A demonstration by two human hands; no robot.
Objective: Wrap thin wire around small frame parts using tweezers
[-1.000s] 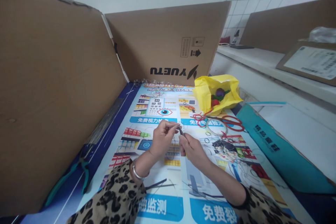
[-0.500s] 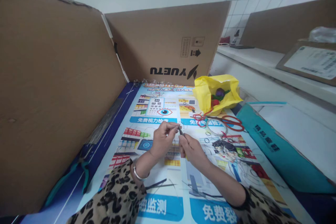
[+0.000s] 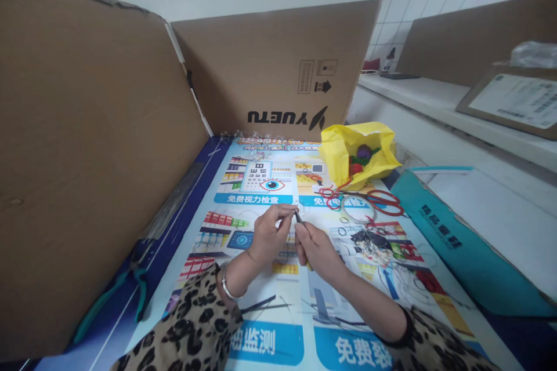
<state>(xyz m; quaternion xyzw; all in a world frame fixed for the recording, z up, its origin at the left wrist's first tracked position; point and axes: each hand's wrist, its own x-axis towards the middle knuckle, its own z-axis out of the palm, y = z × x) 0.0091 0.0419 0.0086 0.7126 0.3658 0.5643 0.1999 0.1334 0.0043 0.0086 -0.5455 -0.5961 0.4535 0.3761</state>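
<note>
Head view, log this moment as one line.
left hand: pinches small piece | right hand: grips pliers at piece | yellow bag: beyond hands

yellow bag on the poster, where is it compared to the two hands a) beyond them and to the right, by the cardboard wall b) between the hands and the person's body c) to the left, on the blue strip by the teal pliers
a: the yellow bag lies past the left hand and right hand, off to the right, close to the printed cardboard wall.
</note>
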